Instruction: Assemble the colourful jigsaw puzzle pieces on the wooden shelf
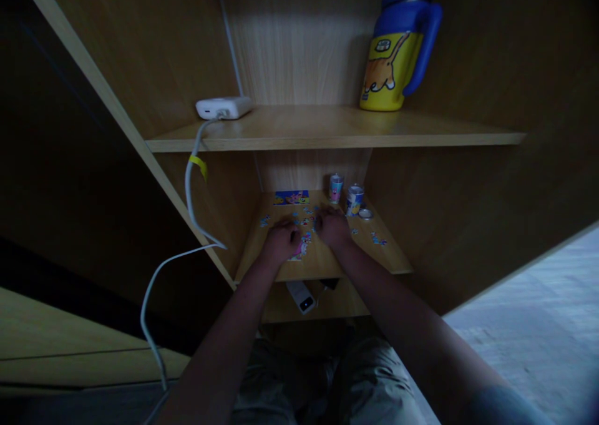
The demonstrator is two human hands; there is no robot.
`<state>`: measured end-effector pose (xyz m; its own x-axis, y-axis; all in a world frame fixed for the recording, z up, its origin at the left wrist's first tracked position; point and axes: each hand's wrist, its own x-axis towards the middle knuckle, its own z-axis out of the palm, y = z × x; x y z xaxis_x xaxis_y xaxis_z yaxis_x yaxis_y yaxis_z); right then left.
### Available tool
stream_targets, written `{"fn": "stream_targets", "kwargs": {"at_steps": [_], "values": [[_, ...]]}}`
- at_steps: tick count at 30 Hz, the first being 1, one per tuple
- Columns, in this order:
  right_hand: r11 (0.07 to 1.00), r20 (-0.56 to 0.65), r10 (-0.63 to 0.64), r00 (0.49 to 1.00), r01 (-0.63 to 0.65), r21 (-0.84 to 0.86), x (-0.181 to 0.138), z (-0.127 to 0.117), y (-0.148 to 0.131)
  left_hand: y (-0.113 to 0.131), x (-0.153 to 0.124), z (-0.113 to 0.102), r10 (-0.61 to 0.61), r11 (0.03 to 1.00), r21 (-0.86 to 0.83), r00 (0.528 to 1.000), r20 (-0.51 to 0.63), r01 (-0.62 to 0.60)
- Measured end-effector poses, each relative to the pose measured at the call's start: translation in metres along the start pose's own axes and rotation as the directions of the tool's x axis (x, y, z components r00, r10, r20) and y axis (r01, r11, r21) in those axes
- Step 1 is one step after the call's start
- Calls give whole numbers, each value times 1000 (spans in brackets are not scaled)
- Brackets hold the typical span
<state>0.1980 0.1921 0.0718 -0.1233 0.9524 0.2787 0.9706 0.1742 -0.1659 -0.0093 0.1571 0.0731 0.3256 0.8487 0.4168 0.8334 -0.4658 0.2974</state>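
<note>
Small colourful jigsaw pieces (305, 220) lie scattered on a low wooden shelf (374, 259). My left hand (282, 240) rests knuckles-up on the pieces, its fingers curled down over them. Just to its right, my right hand (332, 226) also lies on the shelf with fingers bent onto the pieces. What either hand grips, if anything, is hidden under the fingers. A partly joined patch of puzzle (299, 250) shows between the two hands.
A picture card (291, 197) leans at the shelf's back beside two small printed tins (354, 199) and a lid (365, 213). Above, an upper shelf (327, 139) carries a white charger (223, 107) with its cable (189, 188) and a blue-yellow jug (397, 50). A small device (302, 296) lies below.
</note>
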Motion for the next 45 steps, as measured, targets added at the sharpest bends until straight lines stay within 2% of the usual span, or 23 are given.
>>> {"fn": "stream_targets", "kwargs": {"at_steps": [25,35,45], "values": [[1000,-17,7,1000,-7,4,-1,-2,-2,-6,0,6,-8,996,-86,1000,-5,7],[1000,41,12,999,-11,-14,-3,-11,-5,-5,1,5,-22,991,-129,1000,8,23],[1000,9,9,1000,-9,4,-3,-7,-4,-5,0,5,-22,992,-123,1000,12,23]]}}
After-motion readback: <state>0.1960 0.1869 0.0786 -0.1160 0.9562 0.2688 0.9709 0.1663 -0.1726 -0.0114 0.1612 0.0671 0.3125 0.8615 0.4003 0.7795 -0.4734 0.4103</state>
